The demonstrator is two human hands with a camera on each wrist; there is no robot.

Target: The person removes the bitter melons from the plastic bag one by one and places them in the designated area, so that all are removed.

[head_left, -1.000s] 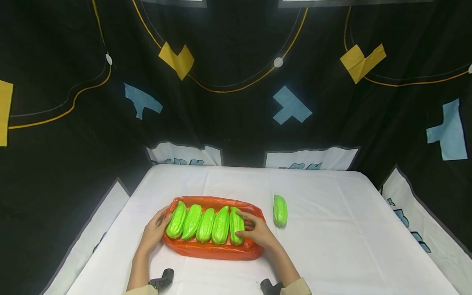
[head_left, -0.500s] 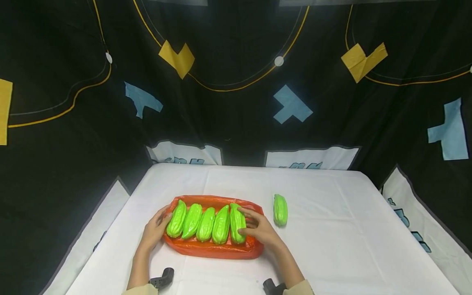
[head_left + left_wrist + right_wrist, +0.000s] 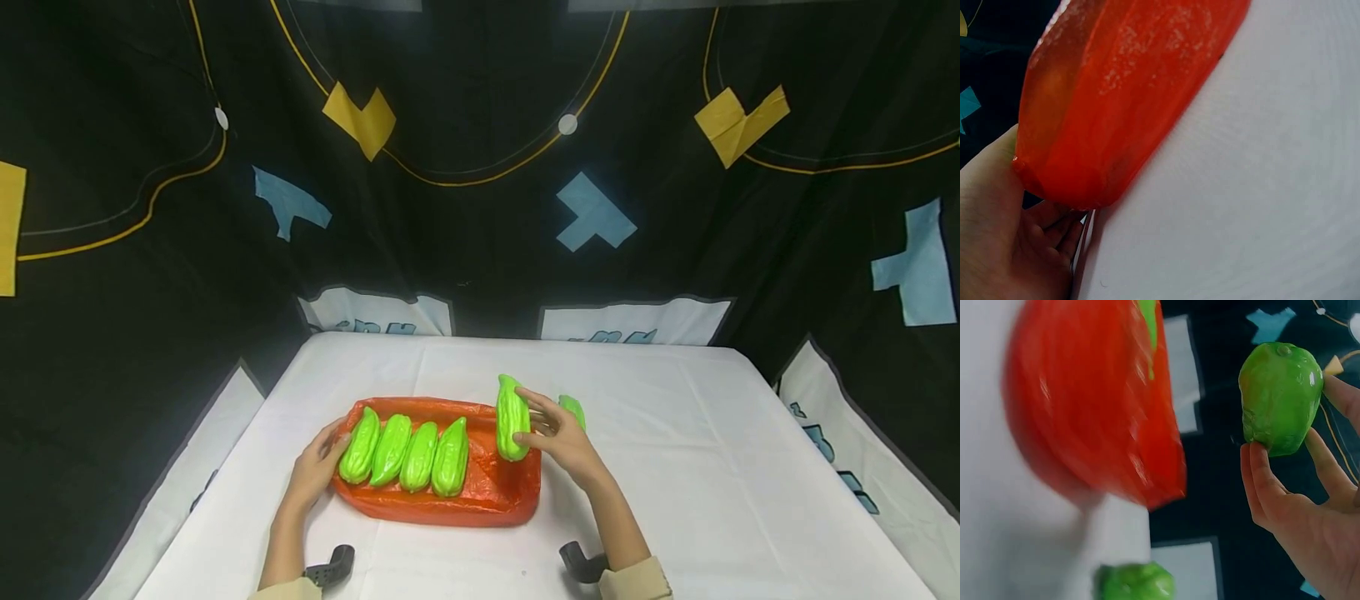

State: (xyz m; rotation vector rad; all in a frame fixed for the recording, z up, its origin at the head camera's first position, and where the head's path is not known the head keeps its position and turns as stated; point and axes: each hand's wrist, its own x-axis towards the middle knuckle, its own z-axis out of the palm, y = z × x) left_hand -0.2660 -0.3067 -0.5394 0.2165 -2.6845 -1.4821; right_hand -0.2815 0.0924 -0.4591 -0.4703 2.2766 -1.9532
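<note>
Free room in red container (image 3: 486, 477) right of four green vegetables (image 3: 418, 457); held vegetable (image 3: 512, 421) overhead; left grip (image 3: 311, 473) blocks left end.

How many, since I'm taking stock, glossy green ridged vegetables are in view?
6: four vegetables in the glossy red oblong container, one held in the right hand, another on the white table, partly hidden by that hand.

- white-covered table (image 3: 697, 467)
- black cloth (image 3: 480, 242) behind it
- yellow patches (image 3: 366, 129) and curving yellow lines (image 3: 817, 173) on the cloth
- pale blue patches (image 3: 596, 217)
- white panels (image 3: 636, 322) (blue lettering, partly cut off)
</note>
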